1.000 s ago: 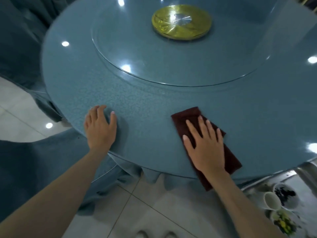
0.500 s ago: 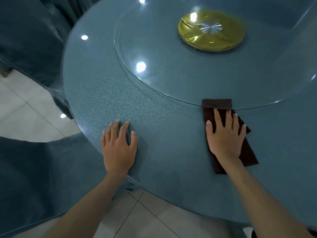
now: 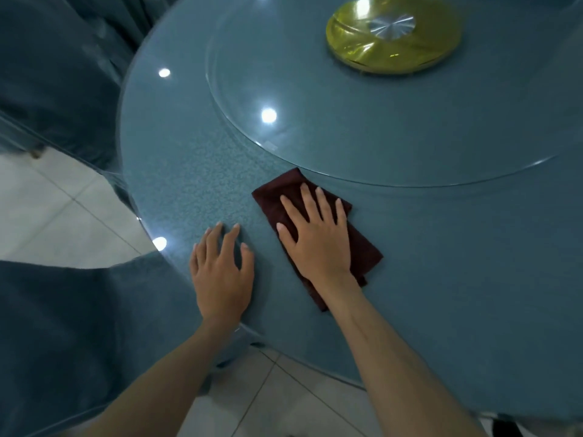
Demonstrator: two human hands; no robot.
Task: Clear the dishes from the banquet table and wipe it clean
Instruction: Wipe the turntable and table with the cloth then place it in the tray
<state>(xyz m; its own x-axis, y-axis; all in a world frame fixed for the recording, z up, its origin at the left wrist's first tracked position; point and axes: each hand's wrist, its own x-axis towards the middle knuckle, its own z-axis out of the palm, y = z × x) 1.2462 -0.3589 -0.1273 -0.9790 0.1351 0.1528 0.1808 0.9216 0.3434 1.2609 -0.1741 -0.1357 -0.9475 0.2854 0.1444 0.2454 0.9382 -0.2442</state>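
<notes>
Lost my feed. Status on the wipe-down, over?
Right hand flat on dark red cloth, left hand flat on table. Glass turntable rim at cloth's far corner.

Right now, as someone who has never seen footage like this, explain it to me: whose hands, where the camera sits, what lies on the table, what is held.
No machine here: a person wears one wide-angle camera on the head, looking forward and down, so the two bare arms entering from below are their own. The left hand rests flat on the round blue table near its edge. The right hand presses flat on a folded dark red cloth, which lies on the table right by the rim of the glass turntable. A gold hub sits at the turntable's middle. Neither hand grips anything; both lie flat.
</notes>
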